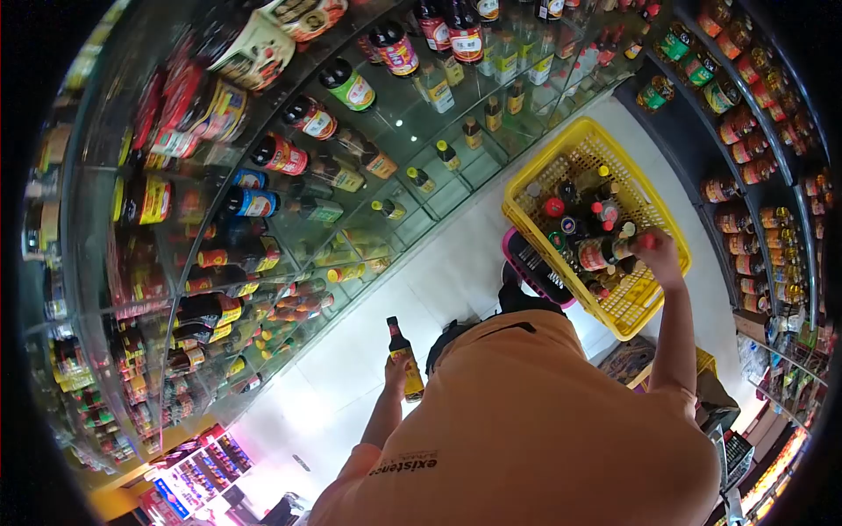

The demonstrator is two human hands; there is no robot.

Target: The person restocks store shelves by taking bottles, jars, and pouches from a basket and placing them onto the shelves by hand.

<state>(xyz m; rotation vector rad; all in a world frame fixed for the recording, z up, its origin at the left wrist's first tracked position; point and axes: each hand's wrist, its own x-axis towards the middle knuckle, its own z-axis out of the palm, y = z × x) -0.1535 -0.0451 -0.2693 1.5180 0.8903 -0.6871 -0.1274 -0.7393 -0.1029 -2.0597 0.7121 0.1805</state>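
Note:
A dark bottle with a yellow label [406, 368] is gripped upright in my left hand [396, 375], low beside my body and over the floor. My right hand [656, 249] is closed on the red-capped neck of a bottle [598, 253], which lies tilted at the near right side of a yellow plastic basket [589, 136]. Inside the basket several other bottles stand, with red, yellow, green and white caps; a red-capped one [554, 207] is at its left part. The lower parts of these bottles are partly hidden.
Glass shelves [421, 215] with many sauce bottles and jars fill the left and top. Dark shelves [693, 167] with more bottles curve along the right. A pink-rimmed black object [532, 263] is beside the basket. The floor [351, 329] is pale tile.

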